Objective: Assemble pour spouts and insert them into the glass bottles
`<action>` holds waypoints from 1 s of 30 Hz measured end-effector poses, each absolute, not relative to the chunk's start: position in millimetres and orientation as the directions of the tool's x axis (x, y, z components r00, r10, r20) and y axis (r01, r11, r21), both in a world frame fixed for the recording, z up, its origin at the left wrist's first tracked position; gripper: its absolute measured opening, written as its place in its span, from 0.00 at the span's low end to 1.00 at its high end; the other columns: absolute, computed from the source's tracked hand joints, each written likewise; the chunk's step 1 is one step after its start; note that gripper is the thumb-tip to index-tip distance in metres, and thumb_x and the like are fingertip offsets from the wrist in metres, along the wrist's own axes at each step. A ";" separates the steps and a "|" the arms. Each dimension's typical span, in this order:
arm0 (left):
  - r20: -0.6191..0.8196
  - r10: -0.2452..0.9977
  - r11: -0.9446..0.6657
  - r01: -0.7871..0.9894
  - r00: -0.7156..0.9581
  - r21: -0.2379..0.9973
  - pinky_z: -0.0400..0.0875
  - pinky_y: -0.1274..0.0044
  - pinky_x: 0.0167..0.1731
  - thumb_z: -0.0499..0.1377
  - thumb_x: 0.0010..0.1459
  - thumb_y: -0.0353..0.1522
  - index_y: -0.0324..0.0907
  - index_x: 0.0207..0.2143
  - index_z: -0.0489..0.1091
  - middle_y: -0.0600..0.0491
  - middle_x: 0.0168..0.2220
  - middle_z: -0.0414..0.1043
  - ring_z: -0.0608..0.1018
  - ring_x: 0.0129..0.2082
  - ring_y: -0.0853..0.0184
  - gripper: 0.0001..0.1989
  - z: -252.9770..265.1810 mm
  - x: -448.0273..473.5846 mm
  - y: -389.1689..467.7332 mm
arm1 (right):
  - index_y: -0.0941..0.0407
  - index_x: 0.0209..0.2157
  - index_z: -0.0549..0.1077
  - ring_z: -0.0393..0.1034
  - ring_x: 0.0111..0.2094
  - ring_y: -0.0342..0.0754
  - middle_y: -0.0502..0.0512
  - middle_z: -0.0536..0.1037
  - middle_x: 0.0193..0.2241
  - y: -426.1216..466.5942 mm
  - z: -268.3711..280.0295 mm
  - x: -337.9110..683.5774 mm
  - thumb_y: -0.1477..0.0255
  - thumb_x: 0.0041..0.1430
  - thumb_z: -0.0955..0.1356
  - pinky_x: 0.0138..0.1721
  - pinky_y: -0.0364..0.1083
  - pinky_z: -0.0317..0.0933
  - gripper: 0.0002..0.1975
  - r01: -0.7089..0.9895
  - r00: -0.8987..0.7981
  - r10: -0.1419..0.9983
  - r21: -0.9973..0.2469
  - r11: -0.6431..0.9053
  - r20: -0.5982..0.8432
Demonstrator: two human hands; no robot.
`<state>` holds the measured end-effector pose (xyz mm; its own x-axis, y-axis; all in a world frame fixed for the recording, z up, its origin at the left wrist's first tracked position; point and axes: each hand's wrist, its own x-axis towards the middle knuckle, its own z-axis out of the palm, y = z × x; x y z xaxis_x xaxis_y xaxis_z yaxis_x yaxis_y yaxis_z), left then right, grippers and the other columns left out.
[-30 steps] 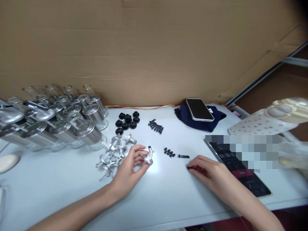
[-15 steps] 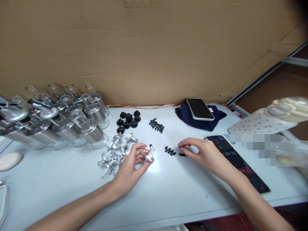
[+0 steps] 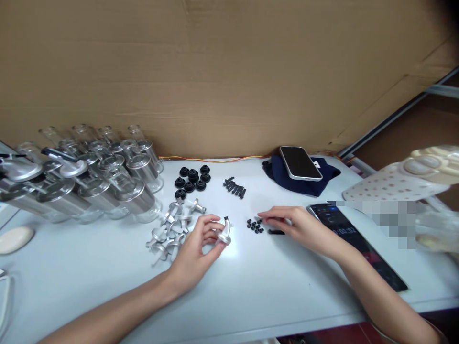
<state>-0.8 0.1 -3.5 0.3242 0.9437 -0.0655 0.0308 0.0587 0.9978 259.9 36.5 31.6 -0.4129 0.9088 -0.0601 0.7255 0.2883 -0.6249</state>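
My left hand grips the base of a silver pour spout, a disc with a bent neck and a black tip pointing up. My right hand is closed, thumb and fingers together, at the edge of a cluster of small black caps; what its fingertips hold is too small to make out. Beneath that hand lies a short black strip. Beside my left hand is a pile of silver spouts. Farther back lie several black ribbed stoppers and a group of thin black pieces.
Several glass-and-steel bottles stand at the left, two with spouts on. A white mouse is in front of them. One phone rests on dark blue cloth; another phone lies beneath my right forearm. A dotted tumbler is at right.
My right hand has moved slightly left, its fingertips now over the edge of the small black caps. My left hand keeps its hold on the silver spout, almost still.
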 end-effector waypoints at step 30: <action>-0.087 0.931 0.093 -0.001 0.354 0.996 0.66 0.76 0.40 0.60 0.49 0.25 0.46 0.53 0.53 0.60 0.30 0.63 0.72 0.33 0.71 0.30 -0.8 -0.1 1.2 | 0.56 0.29 0.76 0.71 0.25 0.44 0.54 0.76 0.25 26.9 21.8 174.4 0.74 0.59 0.67 0.22 0.40 0.64 0.06 0.433 -0.272 0.817 -0.694 0.576 0.508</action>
